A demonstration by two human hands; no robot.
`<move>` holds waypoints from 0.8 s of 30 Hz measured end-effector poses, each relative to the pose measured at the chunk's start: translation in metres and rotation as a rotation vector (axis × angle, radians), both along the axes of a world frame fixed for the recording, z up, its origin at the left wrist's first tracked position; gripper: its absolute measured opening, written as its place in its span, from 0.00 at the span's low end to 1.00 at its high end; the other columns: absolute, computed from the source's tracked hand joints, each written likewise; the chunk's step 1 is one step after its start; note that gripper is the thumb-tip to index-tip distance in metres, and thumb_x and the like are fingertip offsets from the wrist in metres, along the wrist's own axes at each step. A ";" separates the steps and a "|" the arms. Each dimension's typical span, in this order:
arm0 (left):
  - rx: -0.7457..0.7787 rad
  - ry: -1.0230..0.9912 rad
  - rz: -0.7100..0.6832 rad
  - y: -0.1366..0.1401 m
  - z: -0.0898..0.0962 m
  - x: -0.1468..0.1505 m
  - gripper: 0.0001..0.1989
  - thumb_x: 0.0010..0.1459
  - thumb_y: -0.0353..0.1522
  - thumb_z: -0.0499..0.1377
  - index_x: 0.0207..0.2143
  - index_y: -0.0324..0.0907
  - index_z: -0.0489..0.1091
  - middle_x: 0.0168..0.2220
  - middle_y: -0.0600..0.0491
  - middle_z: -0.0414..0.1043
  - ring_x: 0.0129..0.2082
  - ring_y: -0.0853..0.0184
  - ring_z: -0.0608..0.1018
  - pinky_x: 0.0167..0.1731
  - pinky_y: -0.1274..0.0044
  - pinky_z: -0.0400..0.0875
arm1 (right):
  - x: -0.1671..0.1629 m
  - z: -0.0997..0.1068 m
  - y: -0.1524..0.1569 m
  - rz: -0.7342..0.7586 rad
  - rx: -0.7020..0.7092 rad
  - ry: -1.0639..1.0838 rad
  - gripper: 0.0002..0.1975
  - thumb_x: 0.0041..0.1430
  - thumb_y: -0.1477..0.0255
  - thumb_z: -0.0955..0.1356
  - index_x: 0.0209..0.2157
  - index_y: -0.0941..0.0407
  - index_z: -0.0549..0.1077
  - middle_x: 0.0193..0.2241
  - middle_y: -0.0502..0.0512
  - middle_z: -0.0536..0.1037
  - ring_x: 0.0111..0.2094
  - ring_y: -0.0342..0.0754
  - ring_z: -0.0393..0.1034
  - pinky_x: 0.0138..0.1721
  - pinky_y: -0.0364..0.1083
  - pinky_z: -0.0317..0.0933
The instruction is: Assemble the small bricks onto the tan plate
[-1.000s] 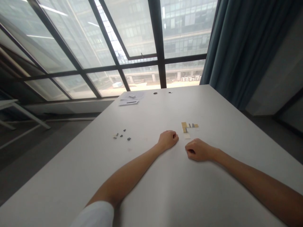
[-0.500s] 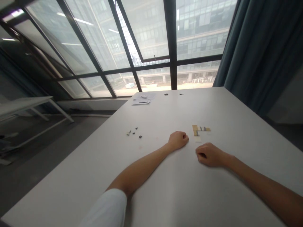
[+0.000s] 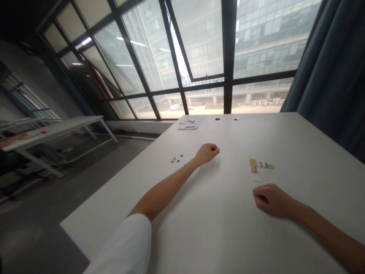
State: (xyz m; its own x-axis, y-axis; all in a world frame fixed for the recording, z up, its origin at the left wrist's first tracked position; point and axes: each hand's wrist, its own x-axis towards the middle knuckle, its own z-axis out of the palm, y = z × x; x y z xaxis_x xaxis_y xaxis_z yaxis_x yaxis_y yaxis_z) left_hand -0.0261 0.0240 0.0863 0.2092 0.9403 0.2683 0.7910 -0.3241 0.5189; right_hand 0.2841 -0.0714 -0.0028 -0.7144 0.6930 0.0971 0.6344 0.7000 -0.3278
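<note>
My left hand (image 3: 207, 153) is curled into a fist and raised over the white table, its shadow falling below. Nothing shows sticking out of it. Several small dark and pale pieces (image 3: 172, 160) lie left of that wrist, and the forearm covers part of the group. On the table, my right hand (image 3: 272, 200) rests as a loose fist, a dark hollow showing between its fingers and nothing visible in it. Just beyond it lies a flat yellow and grey piece assembly (image 3: 253, 164), shaped like a corner, with a pale piece (image 3: 256, 177) at its near end.
Papers (image 3: 189, 123) with a dark thin object lie at the table's (image 3: 228, 232) far left. Two small dark round spots (image 3: 217, 119) are near its far edge. A blue curtain (image 3: 319, 76) hangs right. Another person's arm (image 3: 11, 139) is at a second table (image 3: 68, 123) on the left.
The view has turned left. My left hand has risen off the table and moved left, away from the yellow assembly. My right hand stays in a fist near the assembly.
</note>
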 end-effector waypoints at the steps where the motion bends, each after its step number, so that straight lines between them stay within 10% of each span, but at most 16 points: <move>1: 0.011 0.009 0.024 0.000 0.002 -0.018 0.15 0.57 0.36 0.54 0.30 0.39 0.78 0.25 0.54 0.73 0.26 0.69 0.70 0.29 0.78 0.62 | 0.000 -0.001 0.000 -0.003 0.003 -0.004 0.10 0.54 0.76 0.62 0.20 0.55 0.60 0.19 0.49 0.68 0.23 0.43 0.57 0.29 0.44 0.46; 11: -0.120 0.278 0.275 -0.032 -0.029 -0.151 0.14 0.54 0.41 0.62 0.38 0.44 0.81 0.30 0.54 0.76 0.31 0.67 0.74 0.34 0.78 0.66 | 0.000 -0.005 0.002 -0.004 0.004 -0.010 0.10 0.54 0.75 0.61 0.20 0.56 0.60 0.19 0.49 0.67 0.23 0.42 0.56 0.29 0.44 0.45; 24: -0.056 0.422 0.332 -0.056 -0.050 -0.135 0.11 0.56 0.38 0.60 0.35 0.44 0.81 0.34 0.50 0.76 0.36 0.62 0.76 0.34 0.75 0.66 | 0.001 -0.005 0.002 -0.004 0.023 0.002 0.10 0.54 0.76 0.62 0.20 0.56 0.61 0.19 0.48 0.67 0.23 0.41 0.56 0.29 0.44 0.44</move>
